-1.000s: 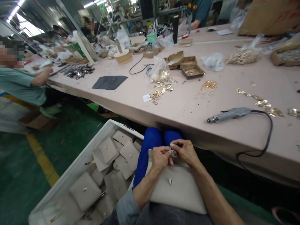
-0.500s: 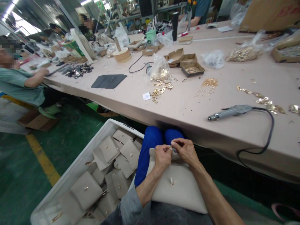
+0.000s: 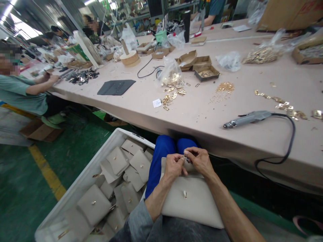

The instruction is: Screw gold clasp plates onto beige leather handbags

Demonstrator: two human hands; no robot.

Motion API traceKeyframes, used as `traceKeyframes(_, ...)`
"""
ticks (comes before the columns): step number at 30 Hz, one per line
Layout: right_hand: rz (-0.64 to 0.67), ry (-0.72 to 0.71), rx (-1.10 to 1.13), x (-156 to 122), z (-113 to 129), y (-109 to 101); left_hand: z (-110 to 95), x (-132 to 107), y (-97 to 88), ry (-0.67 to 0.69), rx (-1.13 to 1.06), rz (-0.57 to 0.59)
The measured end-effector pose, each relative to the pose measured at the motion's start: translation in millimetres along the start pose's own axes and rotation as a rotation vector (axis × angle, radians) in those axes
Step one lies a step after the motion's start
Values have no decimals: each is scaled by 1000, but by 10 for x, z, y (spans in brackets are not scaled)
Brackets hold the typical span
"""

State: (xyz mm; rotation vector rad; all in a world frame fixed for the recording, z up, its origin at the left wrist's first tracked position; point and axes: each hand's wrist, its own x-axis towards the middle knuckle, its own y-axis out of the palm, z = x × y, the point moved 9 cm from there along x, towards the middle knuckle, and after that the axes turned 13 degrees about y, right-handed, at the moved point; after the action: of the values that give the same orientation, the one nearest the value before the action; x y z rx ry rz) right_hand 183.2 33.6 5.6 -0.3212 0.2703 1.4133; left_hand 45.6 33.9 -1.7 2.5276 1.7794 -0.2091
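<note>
Just under the hands (image 3: 175, 167), beige bag (image 3: 194, 205)

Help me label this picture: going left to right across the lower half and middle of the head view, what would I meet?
Crate, left hand, right hand, corded tool.

Beige bag (image 3: 194, 210), flap (image 3: 194, 171) open — metal fitting (image 3: 185, 195) showing; lying across lap (image 3: 154, 173)

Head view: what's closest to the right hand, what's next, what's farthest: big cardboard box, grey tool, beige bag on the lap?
1. Beige bag: on the lap, by the right hand.
2. Grey tool: on the table, rightward.
3. Big cardboard box: far back, right.
</note>
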Motion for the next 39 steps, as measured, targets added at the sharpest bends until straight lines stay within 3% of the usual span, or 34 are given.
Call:
traceKeyframes(11,33,-29,4,7,-13,50,-29,-32,-59,58,-20,-116)
traceKeyframes(18,19,15,37,17,-49,28,71,-55,32,-7,-179,-32)
traceKeyframes(21,35,-14,20,15,-28,36,48,-51,-22,32,-94,-86)
traceKeyframes(24,-34,-54,-52,6,7,-23,25,-56,-13,32,-56,-113)
traceKeyframes(27,-64,-71,-105,-23,65,-25,18,-67,23,15,-65,-109)
traceKeyframes(35,21,-135,-277,-44,326,130,8,-26,-97,113,5,-205)
traceKeyframes(39,-54,-174,-341,49,633,-125,-13,-54,-111,89,-66,-191)
